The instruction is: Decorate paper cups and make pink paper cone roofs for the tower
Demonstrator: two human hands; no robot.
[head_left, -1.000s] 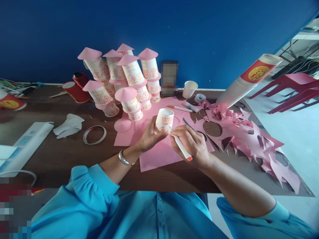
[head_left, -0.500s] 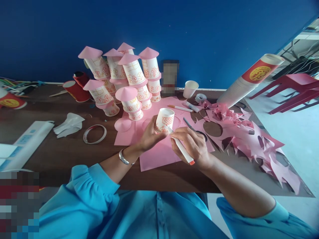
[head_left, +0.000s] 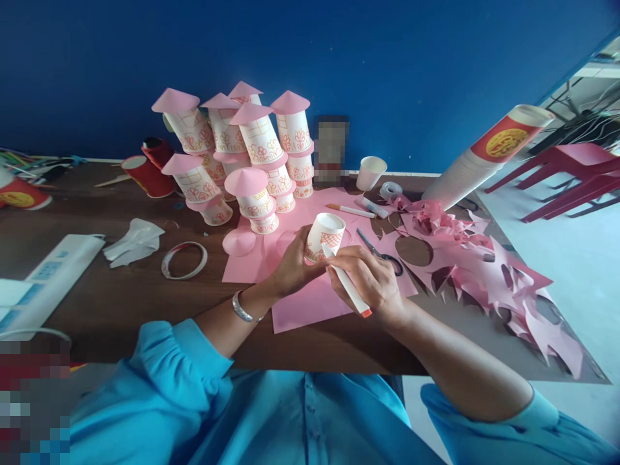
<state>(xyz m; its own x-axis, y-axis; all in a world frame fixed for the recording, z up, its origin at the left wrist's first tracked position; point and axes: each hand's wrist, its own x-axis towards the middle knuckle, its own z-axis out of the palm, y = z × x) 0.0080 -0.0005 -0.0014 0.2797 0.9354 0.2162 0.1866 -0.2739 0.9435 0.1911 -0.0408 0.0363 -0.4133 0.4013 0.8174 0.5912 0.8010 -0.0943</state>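
My left hand [head_left: 294, 266] is wrapped round a white paper cup [head_left: 316, 234] with orange line drawings on its side, held upright above pink paper [head_left: 310, 303]. In my right hand [head_left: 371, 278] is a white marker pen [head_left: 351, 289] with an orange end, its tip at the side of the cup. Scissors [head_left: 380, 252] lie just beyond the right hand. At the back left stand several cup towers with pink cone roofs [head_left: 252, 113], bearing similar drawings. A loose pink cone [head_left: 239, 243] lies left of my left hand.
Pink paper scraps [head_left: 489, 271] cover the right side of the table. A tall cup stack [head_left: 465, 171] leans there. Another cup [head_left: 371, 173], a second marker [head_left: 352, 210] and a tape roll [head_left: 390, 190] are behind. On the left are a paper ring [head_left: 185, 260] and a power strip [head_left: 61, 274].
The cup has shifted slightly right and turned a little in my left hand. My right hand and the marker have moved slightly left.
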